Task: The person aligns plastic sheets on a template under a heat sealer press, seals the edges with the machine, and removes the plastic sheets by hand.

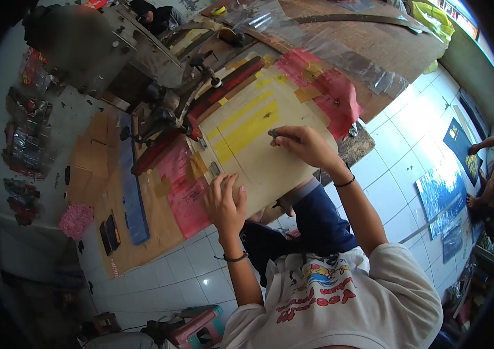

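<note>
- Around the centre of the frame, I have the pale board [293, 119] with yellow strips [247, 129] across its face, tilted toward lower left.
- Just right of centre, my right hand [305, 145] is over the board, thumb and forefinger closed on a small dark piece [273, 136]; I cannot tell what it is.
- Left of that, my left hand [223, 205] lies at the board's lower-left edge, fingers a little spread, palm down; I see no object gripped.
- Along the board's upper-left side, the long red bar [229, 84] and the dark clamp parts [162, 99] block my view and access from there.
- Pink sheeting [340, 96] shows beyond the board's upper-right end, and more pink sheeting sits beside my left hand.
- Toward the upper right, clear plastic [340, 49] stretches across a brown tabletop [375, 35].
- At left, a blue strip [133, 192] lies on brown cardboard [157, 215], with a pink bundle [76, 220] near its edge.
- At the right edge, another person's hand [475, 149] touches a dark cloth [462, 148], well apart from mine.
</note>
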Demonstrator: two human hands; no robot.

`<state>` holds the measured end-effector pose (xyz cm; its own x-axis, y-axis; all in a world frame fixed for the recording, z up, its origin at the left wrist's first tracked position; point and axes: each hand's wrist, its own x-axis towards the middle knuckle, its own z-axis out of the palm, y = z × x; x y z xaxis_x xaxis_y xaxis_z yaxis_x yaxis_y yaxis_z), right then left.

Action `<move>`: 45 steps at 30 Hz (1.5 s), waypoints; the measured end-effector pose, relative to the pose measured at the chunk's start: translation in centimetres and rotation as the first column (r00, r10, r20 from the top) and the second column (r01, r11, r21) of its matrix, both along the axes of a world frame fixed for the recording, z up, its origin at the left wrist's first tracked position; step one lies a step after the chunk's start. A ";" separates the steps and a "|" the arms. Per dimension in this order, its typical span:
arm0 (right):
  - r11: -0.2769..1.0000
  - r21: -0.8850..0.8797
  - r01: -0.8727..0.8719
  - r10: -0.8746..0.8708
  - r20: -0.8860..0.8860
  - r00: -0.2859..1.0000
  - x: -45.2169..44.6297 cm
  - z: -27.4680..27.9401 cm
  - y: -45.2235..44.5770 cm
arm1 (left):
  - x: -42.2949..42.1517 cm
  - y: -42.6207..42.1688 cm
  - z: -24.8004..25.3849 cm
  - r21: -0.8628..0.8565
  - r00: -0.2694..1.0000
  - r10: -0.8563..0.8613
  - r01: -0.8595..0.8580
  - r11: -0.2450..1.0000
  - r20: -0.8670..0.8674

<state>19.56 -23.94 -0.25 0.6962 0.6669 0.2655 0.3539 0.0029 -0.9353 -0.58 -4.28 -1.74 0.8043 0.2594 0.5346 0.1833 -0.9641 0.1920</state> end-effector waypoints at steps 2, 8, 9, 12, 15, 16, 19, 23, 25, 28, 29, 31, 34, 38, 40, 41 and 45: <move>1.000 -0.001 0.016 -0.016 0.015 1.000 -0.1 0.5 0.0 | 0.2 0.0 0.1 0.005 1.000 0.001 -0.001 1.000 0.012; 1.000 0.002 0.019 -0.019 0.019 1.000 -0.3 0.5 -0.3 | 0.3 -0.4 0.5 -0.047 1.000 0.009 -0.010 0.999 -0.014; 1.000 0.017 0.019 -0.020 0.051 0.999 -0.4 0.4 -0.2 | 0.1 -0.2 0.9 -0.055 1.000 0.015 -0.015 0.998 -0.016; 0.999 -0.026 0.038 -0.035 0.083 0.996 -0.3 0.0 -0.1 | -0.1 1.8 4.9 -0.090 0.987 0.003 0.012 0.996 0.160; 0.985 -0.129 0.116 -0.120 -0.023 0.992 -1.1 1.5 0.0 | 0.0 6.7 13.9 0.054 0.899 0.088 -0.123 0.991 0.428; 0.981 -0.139 0.135 -0.136 -0.002 0.991 -1.1 1.0 0.2 | 0.7 9.7 16.8 -0.039 0.815 0.056 -0.041 0.998 0.576; 0.978 -0.106 0.180 -0.173 0.069 0.983 -1.2 0.8 0.3 | 5.0 19.9 26.0 -0.191 0.647 0.044 0.160 0.968 0.761; 0.968 -0.084 0.236 -0.237 -0.005 0.972 -1.3 1.0 0.5 | 11.8 39.0 32.1 0.092 0.818 0.171 -0.262 0.961 0.549; 0.957 -0.111 0.268 -0.276 -0.058 0.959 -1.8 1.7 0.7 | 14.1 46.1 31.6 0.165 0.865 0.212 -0.316 0.934 0.455; 0.941 -0.141 0.309 -0.322 -0.079 0.944 -1.9 2.1 1.3 | 15.3 48.2 32.8 0.028 0.892 0.301 -0.329 0.944 0.338; 0.934 -0.157 0.320 -0.334 -0.072 0.940 -2.0 2.3 1.4 | 15.9 48.1 32.6 -0.016 0.889 0.327 -0.340 0.940 0.320; 0.924 -0.168 0.344 -0.355 -0.039 0.934 -2.1 3.0 1.6 | 16.8 48.4 32.1 -0.063 0.884 0.364 -0.363 0.930 0.293; 0.919 -0.144 0.367 -0.378 -0.057 0.924 -2.0 2.3 1.7 | 17.4 49.9 31.8 -0.084 0.878 0.406 -0.399 0.913 0.254; 0.903 -0.156 0.399 -0.416 -0.097 0.904 -2.1 2.3 2.0 | 17.6 50.8 31.8 -0.085 0.887 0.371 -0.362 0.928 0.275; 0.898 -0.150 0.414 -0.431 -0.104 0.896 -2.0 2.0 2.1 | 17.7 50.1 32.1 -0.054 0.888 0.355 -0.356 0.933 0.293; 0.894 -0.148 0.422 -0.439 -0.107 0.892 -2.1 1.8 2.2 | 17.9 49.7 32.3 -0.050 0.883 0.373 -0.375 0.926 0.285; 0.879 -0.170 0.446 -0.466 -0.104 0.879 -2.0 1.6 2.2 | 18.6 50.1 32.1 -0.144 0.850 0.404 -0.378 0.915 0.339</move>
